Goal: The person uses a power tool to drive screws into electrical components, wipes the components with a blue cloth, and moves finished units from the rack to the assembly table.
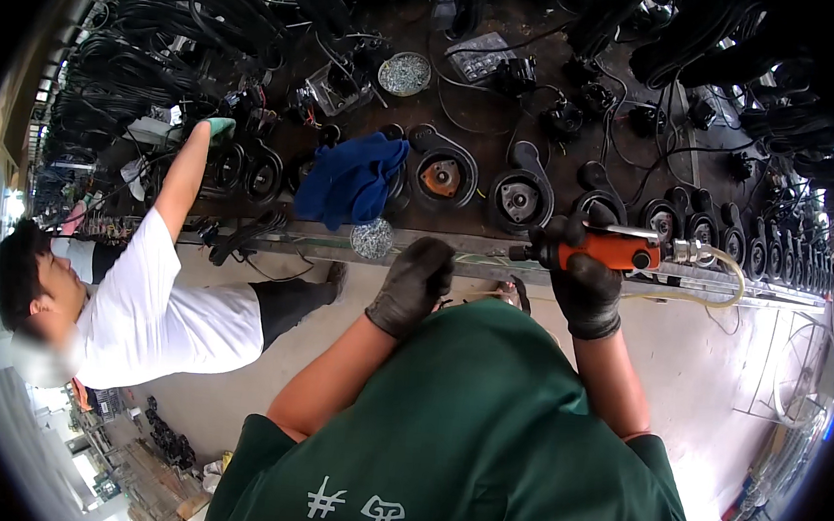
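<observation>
My right hand (589, 295), in a black glove, is wrapped round an orange air screwdriver (610, 252). Its dark tip points left, and a yellowish air hose (732, 289) runs from its other end. My left hand (416, 281), also black-gloved, is closed in front of the bench edge; whatever its fingers hold, if anything, is hidden. Beside it, at the edge, sits a round dish of small metal parts (371, 239). Just beyond my hands lie round black housings with handles, one with an orange-brown plate (440, 177) and one with a grey metal plate (519, 200).
A blue cloth (350, 177) lies left of the housings. Farther back are a second dish of small parts (405, 73), a clear plastic tray (481, 56) and coiled black cables (203, 9). More housings line the bench to the right. A co-worker in a white shirt (185, 313) reaches over the bench at left.
</observation>
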`<state>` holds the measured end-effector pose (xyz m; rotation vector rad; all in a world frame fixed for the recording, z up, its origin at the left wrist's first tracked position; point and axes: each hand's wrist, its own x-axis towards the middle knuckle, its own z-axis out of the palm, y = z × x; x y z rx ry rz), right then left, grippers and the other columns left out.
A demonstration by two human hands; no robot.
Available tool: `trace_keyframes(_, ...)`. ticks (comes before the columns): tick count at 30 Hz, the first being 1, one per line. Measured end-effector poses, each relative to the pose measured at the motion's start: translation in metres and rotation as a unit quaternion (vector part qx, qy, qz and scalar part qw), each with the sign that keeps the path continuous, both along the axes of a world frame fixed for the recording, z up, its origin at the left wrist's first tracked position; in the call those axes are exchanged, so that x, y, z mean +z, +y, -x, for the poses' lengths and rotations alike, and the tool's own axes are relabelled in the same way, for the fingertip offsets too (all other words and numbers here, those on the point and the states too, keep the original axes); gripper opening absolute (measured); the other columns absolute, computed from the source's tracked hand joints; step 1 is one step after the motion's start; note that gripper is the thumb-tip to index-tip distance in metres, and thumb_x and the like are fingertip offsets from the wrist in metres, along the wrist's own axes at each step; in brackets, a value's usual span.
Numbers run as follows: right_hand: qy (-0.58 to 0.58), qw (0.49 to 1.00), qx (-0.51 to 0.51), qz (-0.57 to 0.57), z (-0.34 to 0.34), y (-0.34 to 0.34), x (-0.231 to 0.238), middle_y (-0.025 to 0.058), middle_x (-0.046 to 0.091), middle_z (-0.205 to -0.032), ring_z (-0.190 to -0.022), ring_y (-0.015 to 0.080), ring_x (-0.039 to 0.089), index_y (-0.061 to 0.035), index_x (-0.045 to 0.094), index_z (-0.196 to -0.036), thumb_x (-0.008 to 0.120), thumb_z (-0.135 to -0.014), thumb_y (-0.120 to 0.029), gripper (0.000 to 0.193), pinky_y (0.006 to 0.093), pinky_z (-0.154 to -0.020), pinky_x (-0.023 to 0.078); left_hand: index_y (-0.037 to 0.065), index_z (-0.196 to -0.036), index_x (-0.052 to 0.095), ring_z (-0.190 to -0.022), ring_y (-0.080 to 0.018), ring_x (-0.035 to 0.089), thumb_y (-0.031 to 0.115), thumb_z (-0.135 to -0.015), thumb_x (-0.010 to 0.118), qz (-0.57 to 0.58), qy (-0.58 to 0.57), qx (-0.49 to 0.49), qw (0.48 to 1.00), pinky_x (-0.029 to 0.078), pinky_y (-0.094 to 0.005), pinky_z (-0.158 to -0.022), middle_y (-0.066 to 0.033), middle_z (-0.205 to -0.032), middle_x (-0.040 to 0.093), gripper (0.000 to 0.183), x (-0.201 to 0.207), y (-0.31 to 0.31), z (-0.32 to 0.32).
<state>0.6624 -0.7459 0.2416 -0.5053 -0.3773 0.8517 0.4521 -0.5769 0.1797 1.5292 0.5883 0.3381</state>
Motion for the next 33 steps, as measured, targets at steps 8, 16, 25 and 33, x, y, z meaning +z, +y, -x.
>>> trace_keyframes(8, 0.039, 0.999, 0.006, -0.025, -0.004, 0.01, -0.003, 0.0017, 0.06, -0.105, -0.108, 0.0273, 0.063, -0.0196, 0.054, -0.134, 0.074, -0.079, -0.004, 0.061, 0.0505, -0.104, 0.048, 0.004, -0.122, 0.061, -0.085, -0.015, 0.064, 0.02, -0.102, 0.061, 0.37, -0.012, 0.028, 0.929, 0.056, -0.0312, -0.072, -0.0061, -0.099, 0.066, 0.026, 0.033, -0.015, -0.033)
trace_keyframes(16, 0.052, 0.998, -0.005, -0.018, -0.01, 0.013, -0.001, 0.0008, 0.061, -0.103, -0.107, 0.0261, 0.063, -0.0195, 0.054, -0.132, 0.077, -0.078, -0.005, 0.06, 0.0485, -0.099, 0.049, 0.003, -0.125, 0.061, -0.087, -0.0151, 0.063, 0.017, -0.102, 0.062, 0.377, -0.039, 0.027, 0.925, 0.054, -0.0301, -0.074, -0.0071, -0.102, 0.066, 0.027, 0.036, -0.011, -0.04)
trace_keyframes(25, 0.057, 0.998, -0.008, -0.017, -0.013, 0.021, -0.003, 0.0012, 0.063, -0.105, -0.11, 0.0268, 0.063, -0.0185, 0.054, -0.131, 0.079, -0.078, -0.006, 0.059, 0.0474, -0.098, 0.049, -0.001, -0.122, 0.062, -0.087, -0.0166, 0.063, 0.012, -0.098, 0.067, 0.384, -0.031, 0.042, 0.922, 0.054, -0.0311, -0.074, -0.0083, -0.1, 0.065, 0.027, 0.031, -0.004, -0.043)
trace_keyframes(33, 0.058, 0.998, -0.004, -0.002, -0.011, 0.026, -0.002, 0.0017, 0.062, -0.105, -0.108, 0.0275, 0.062, -0.0182, 0.054, -0.13, 0.078, -0.077, -0.006, 0.059, 0.0511, -0.1, 0.051, -0.001, -0.118, 0.061, -0.077, -0.0138, 0.059, 0.018, -0.101, 0.062, 0.327, 0.029, 0.02, 0.944, 0.051, -0.0289, -0.068, -0.0054, -0.088, 0.061, 0.025, 0.048, 0.003, -0.05)
